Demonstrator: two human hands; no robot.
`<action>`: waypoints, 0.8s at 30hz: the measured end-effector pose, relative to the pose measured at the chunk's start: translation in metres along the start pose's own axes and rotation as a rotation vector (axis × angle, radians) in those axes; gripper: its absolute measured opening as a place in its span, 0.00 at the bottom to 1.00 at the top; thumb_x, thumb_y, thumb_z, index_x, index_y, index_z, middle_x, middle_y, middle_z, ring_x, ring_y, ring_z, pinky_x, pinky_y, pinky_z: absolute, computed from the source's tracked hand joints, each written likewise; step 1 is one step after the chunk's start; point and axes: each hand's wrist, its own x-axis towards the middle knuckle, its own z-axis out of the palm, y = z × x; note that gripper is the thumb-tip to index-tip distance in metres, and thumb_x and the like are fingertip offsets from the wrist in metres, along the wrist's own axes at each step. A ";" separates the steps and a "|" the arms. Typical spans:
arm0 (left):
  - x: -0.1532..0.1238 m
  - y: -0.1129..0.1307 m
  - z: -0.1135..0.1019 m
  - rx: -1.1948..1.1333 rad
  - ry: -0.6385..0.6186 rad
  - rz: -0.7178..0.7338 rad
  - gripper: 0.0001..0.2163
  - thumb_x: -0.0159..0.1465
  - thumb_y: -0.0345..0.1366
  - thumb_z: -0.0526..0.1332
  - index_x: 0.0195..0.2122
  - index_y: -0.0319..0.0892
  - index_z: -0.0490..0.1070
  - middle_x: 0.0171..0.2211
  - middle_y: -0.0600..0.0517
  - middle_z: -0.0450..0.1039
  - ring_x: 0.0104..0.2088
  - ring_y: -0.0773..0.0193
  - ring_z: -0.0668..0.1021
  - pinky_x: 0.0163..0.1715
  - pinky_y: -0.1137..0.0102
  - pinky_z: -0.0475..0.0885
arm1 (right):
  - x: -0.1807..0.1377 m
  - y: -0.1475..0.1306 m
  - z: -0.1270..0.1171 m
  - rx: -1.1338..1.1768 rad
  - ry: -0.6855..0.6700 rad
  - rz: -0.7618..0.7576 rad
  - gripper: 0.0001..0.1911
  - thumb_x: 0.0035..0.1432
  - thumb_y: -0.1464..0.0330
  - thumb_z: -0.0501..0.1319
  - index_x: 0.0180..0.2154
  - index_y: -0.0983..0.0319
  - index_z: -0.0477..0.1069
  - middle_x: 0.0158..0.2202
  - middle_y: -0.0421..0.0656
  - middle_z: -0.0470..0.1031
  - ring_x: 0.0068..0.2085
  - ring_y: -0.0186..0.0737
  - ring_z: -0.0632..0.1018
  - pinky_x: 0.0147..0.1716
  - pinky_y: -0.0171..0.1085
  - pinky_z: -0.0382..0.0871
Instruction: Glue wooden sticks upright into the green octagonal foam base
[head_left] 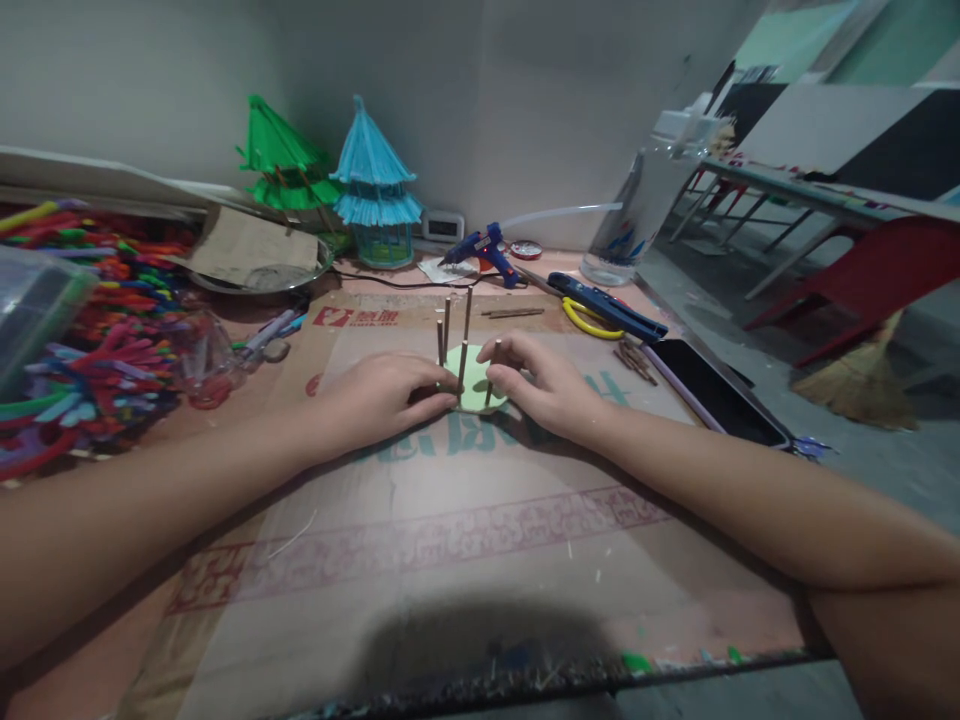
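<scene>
A small pale green paper disc lies on the cardboard sheet, with several thin wooden sticks standing upright on it. My left hand rests on the cardboard at the disc's left edge, fingers curled and pressed together against the base of a stick. My right hand sits at the disc's right edge, fingertips pinching a short upright stick. Both forearms lie along the table toward me.
A heap of coloured pipe cleaners fills the left. At the back stand a green and a blue stick pagoda, a blue glue gun and a water bottle. Pliers and a phone lie right.
</scene>
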 end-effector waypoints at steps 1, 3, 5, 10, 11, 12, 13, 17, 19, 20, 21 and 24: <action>0.000 0.000 0.000 0.007 0.003 0.004 0.12 0.71 0.40 0.58 0.46 0.44 0.80 0.43 0.50 0.84 0.41 0.58 0.83 0.41 0.67 0.72 | 0.000 0.000 0.000 0.007 0.005 0.001 0.10 0.65 0.61 0.58 0.42 0.61 0.67 0.30 0.39 0.71 0.31 0.36 0.71 0.32 0.36 0.65; 0.000 0.000 0.000 0.023 0.010 0.008 0.12 0.71 0.40 0.58 0.46 0.43 0.80 0.42 0.50 0.84 0.41 0.57 0.83 0.40 0.67 0.72 | 0.000 -0.002 -0.001 0.007 -0.002 0.004 0.09 0.64 0.62 0.59 0.40 0.61 0.68 0.30 0.39 0.72 0.31 0.36 0.71 0.32 0.36 0.65; 0.000 0.001 0.000 0.038 0.011 0.006 0.12 0.71 0.40 0.59 0.46 0.44 0.80 0.41 0.50 0.84 0.40 0.57 0.83 0.39 0.67 0.72 | 0.000 -0.003 0.000 -0.001 -0.015 0.008 0.07 0.63 0.63 0.60 0.38 0.61 0.69 0.29 0.39 0.73 0.30 0.35 0.71 0.32 0.35 0.65; -0.001 0.000 0.002 0.036 0.029 0.019 0.11 0.71 0.40 0.59 0.46 0.44 0.80 0.41 0.50 0.84 0.40 0.58 0.83 0.41 0.67 0.73 | -0.001 -0.006 0.001 -0.033 -0.010 0.008 0.06 0.63 0.65 0.59 0.34 0.61 0.69 0.28 0.39 0.73 0.29 0.34 0.71 0.30 0.34 0.64; -0.001 -0.001 0.002 0.031 0.029 0.024 0.12 0.71 0.40 0.58 0.46 0.44 0.80 0.42 0.50 0.84 0.40 0.58 0.83 0.41 0.67 0.73 | -0.001 -0.006 0.001 -0.039 -0.011 0.005 0.07 0.63 0.65 0.59 0.34 0.61 0.69 0.28 0.39 0.72 0.29 0.34 0.71 0.29 0.34 0.64; -0.001 -0.001 0.002 0.028 0.028 0.026 0.12 0.71 0.40 0.58 0.46 0.44 0.80 0.42 0.49 0.84 0.41 0.58 0.83 0.42 0.67 0.73 | -0.001 -0.005 0.001 -0.044 -0.015 0.004 0.07 0.63 0.65 0.59 0.34 0.61 0.69 0.27 0.39 0.72 0.28 0.34 0.71 0.29 0.34 0.63; -0.001 -0.001 0.002 0.026 0.026 0.026 0.12 0.71 0.40 0.58 0.46 0.44 0.80 0.42 0.49 0.84 0.41 0.58 0.83 0.42 0.67 0.73 | -0.001 -0.004 0.001 -0.050 -0.019 0.005 0.07 0.64 0.65 0.59 0.34 0.61 0.69 0.27 0.39 0.72 0.28 0.34 0.71 0.29 0.34 0.63; -0.001 0.000 0.002 0.036 0.014 0.015 0.11 0.71 0.39 0.58 0.46 0.44 0.80 0.42 0.49 0.84 0.41 0.58 0.83 0.42 0.67 0.73 | -0.001 -0.003 0.001 -0.070 -0.036 0.023 0.07 0.64 0.65 0.59 0.35 0.61 0.69 0.28 0.40 0.73 0.29 0.35 0.72 0.30 0.34 0.64; 0.000 0.001 0.001 0.039 0.015 0.014 0.12 0.71 0.40 0.58 0.47 0.43 0.79 0.42 0.48 0.84 0.41 0.57 0.83 0.42 0.66 0.73 | -0.001 -0.003 0.001 -0.060 -0.045 0.026 0.07 0.64 0.65 0.58 0.35 0.61 0.69 0.28 0.40 0.74 0.30 0.36 0.72 0.30 0.34 0.65; 0.000 0.001 0.001 0.037 0.015 0.011 0.12 0.71 0.40 0.58 0.47 0.43 0.79 0.42 0.48 0.84 0.41 0.57 0.83 0.42 0.66 0.73 | -0.001 -0.003 0.001 -0.051 -0.049 0.026 0.07 0.64 0.65 0.58 0.35 0.62 0.69 0.28 0.40 0.74 0.29 0.36 0.72 0.30 0.34 0.65; 0.000 0.002 0.001 0.034 0.013 0.009 0.12 0.72 0.40 0.58 0.48 0.43 0.79 0.42 0.48 0.83 0.41 0.57 0.82 0.42 0.66 0.73 | -0.001 -0.004 0.000 -0.039 -0.051 0.026 0.07 0.64 0.65 0.59 0.35 0.62 0.69 0.28 0.40 0.74 0.29 0.35 0.72 0.30 0.34 0.65; -0.001 0.003 0.001 0.030 -0.001 0.018 0.11 0.72 0.40 0.58 0.47 0.44 0.79 0.42 0.49 0.84 0.41 0.58 0.82 0.42 0.67 0.73 | -0.001 -0.006 -0.001 -0.009 -0.038 0.026 0.08 0.64 0.63 0.59 0.36 0.62 0.69 0.28 0.39 0.73 0.29 0.35 0.71 0.30 0.34 0.64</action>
